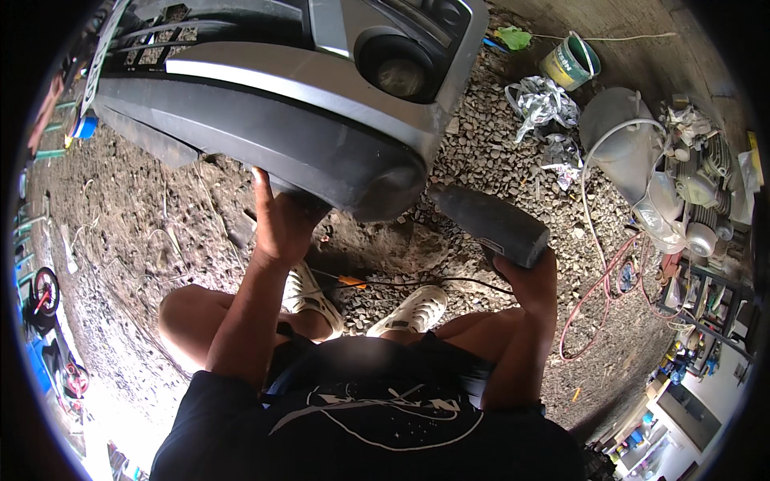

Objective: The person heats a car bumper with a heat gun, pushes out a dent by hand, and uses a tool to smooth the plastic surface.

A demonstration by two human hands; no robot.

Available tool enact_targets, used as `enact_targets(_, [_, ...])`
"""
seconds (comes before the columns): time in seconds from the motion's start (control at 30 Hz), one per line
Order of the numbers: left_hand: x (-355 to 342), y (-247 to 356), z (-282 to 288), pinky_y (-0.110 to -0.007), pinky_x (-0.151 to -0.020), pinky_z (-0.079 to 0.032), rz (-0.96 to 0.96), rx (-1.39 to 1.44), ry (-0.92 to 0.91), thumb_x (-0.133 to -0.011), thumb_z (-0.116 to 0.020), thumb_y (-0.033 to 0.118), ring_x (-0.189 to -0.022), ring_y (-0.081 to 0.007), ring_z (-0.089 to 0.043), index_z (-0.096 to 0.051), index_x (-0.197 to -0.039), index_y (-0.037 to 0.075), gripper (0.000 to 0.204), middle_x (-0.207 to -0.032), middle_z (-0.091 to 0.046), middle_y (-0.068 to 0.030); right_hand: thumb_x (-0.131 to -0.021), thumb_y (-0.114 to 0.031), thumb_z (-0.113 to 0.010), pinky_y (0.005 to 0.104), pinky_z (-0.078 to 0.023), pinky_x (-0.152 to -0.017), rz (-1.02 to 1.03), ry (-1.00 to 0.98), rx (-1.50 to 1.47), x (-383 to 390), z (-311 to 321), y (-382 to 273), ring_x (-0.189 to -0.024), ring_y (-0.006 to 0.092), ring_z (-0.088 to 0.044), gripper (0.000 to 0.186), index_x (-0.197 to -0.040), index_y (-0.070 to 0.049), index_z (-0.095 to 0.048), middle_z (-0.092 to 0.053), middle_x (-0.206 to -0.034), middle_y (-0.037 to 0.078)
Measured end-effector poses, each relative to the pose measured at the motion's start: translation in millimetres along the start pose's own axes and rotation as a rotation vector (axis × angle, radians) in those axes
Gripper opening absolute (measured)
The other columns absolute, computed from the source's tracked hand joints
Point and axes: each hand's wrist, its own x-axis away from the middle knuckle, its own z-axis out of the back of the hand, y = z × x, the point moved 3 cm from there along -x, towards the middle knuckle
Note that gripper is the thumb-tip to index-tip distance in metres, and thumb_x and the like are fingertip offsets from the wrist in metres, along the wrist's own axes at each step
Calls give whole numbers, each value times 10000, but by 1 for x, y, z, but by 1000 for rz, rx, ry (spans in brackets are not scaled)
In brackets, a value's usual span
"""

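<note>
The silver-grey and black bumper [285, 104] stood just beyond the fingers of your left hand [287, 224], its round lamp opening [397, 68] up and to the right of them. Your left thumb pointed up against the bumper's lower edge, while the other left fingers were hidden beneath it; how far they were closed could not be told.

To the right of those fingers, your right hand [531, 280] had the black power tool [493, 224], its fingers closed round the lower part, though mostly out of sight behind it. The tool's narrow end pointed up and left from the right fingers, near the bumper's rounded corner but apart from it.

Below and between your two sets of fingers lay a black cable [401, 283], with a small orange piece [351, 281] beside it and your pale shoes [411, 311] just under that. Gravel [473, 152] spread beyond the right fingers. Farther off, up and to their right, were crumpled silver foil [544, 108], a green and yellow bucket [571, 62] and a large grey container [613, 128]. A reddish hose [589, 309] looped to the right of the right fingers, and metal engine parts [702, 184] sat well apart beyond it.
</note>
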Motion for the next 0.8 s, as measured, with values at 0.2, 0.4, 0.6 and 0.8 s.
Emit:
enact_targets(0.2, [-3, -1, 0, -513, -1268, -317, -19, -72, -4, -876, -396, 975, -1530, -368, -409, -233, -1662, -51, 1303, -1678, -376, -251, -749, -86, -896, 379, -597, -894, 56, 15, -57, 0, -1, 5, -1046, 217, -766, 504, -1199, 65, -725, -796, -1121, 159])
enact_targets(0.4, [-3, 0, 1, -515, -1272, -311, 0, -60, -5, -876, -392, 976, -1537, -373, -396, -211, -1667, -52, 1310, -1687, -359, -253, -748, -81, -889, 372, -593, -897, 70, -2, -97, -5, -2, 12, -1051, 210, -759, 526, -1226, 57, -718, -796, -1125, 157])
enact_targets(0.6, [-2, -1, 3, -507, -1282, -314, -9, -13, 9, -923, -391, 928, -1535, -368, -404, -234, -1662, -42, 1230, -1679, -378, -240, -758, -57, -872, 358, -591, -907, 64, -30, -95, -6, -3, 11, -1050, 203, -757, 517, -1239, 51, -716, -794, -1135, 146])
enact_targets(0.8, [-2, 0, 0, -515, -1287, -302, -10, -9, -10, -921, -407, 925, -1544, -370, -387, -217, -1669, -37, 1233, -1685, -365, -239, -765, -54, -866, 355, -592, -908, 47, -45, -128, -6, -3, 8, -1053, 204, -756, 514, -1244, 50, -713, -792, -1142, 146])
